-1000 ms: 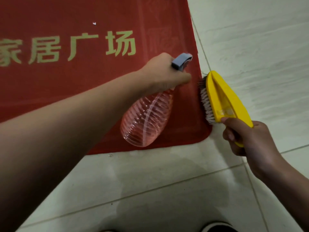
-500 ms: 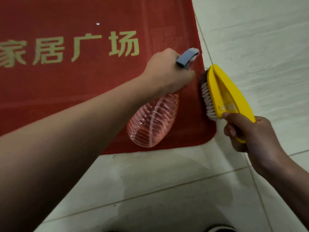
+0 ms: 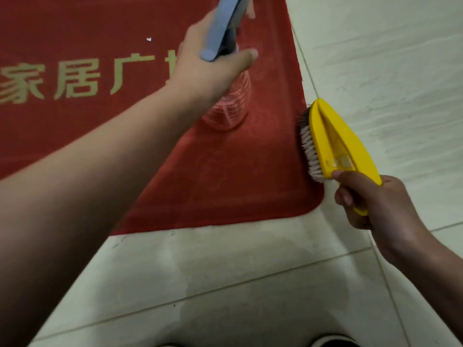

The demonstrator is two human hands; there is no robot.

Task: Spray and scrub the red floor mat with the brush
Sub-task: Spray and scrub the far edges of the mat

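Plastic spray bottle (image 3: 230,108) now tipped upright, left hand (image 3: 205,68) fingers gripping | right hand (image 3: 380,206) grips brush (image 3: 338,146)

Red mat (image 3: 225,176) with gold lettering; yellow brush (image 3: 338,144); clear ribbed bottle (image 3: 229,108), blue-grey sprayer; pale tiles (image 3: 375,58)

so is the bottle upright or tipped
Roughly upright: bottle base points down at the mat, blue head above, gripped by left hand.

A pale tiled floor (image 3: 375,58) with thin grout lines carries a red mat (image 3: 225,184) with gold lettering; its rounded corner lies flat, beside a darker patch (image 3: 263,284) on the tiles
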